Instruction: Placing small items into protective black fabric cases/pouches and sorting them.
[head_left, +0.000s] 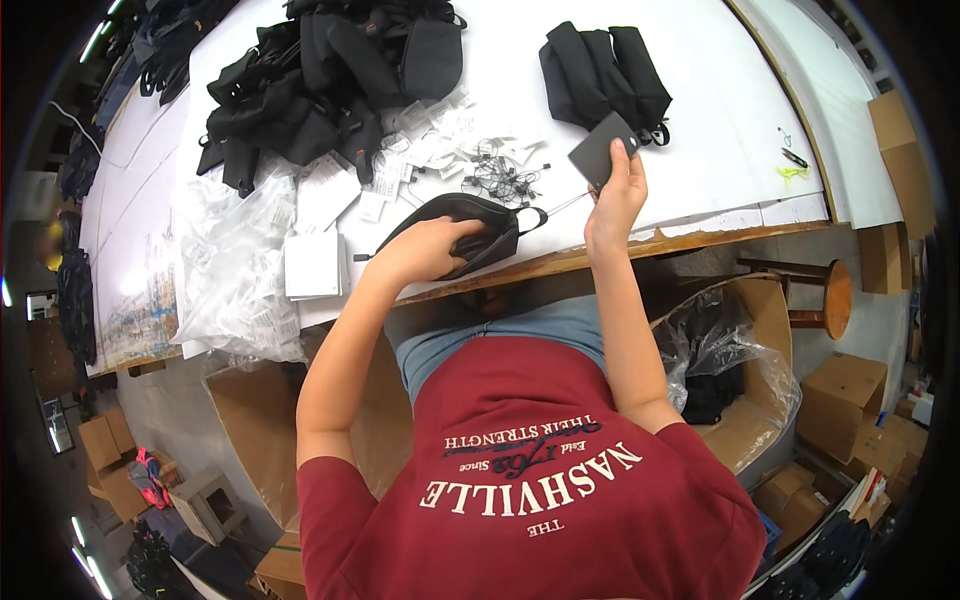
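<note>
A black zip pouch (490, 232) lies at the table's near edge with its mouth partly spread. My left hand (428, 250) grips its side, and the fingertips reach into the opening. A small loop sticks out at the pouch's right end. My right hand (618, 190) is raised to the right of the pouch, pinching a flat black square card (598, 150) between thumb and fingers. A thin pale cord (568, 202) stretches from near the pouch loop toward my right hand.
A heap of black pouches (340, 70) covers the back left. More pouches (605, 80) sit at the back right. White tags (440, 140), black cords (505, 178), white cards (314, 264) and a clear plastic bag (240, 265) lie nearby. Open cardboard boxes (760, 310) stand below the table.
</note>
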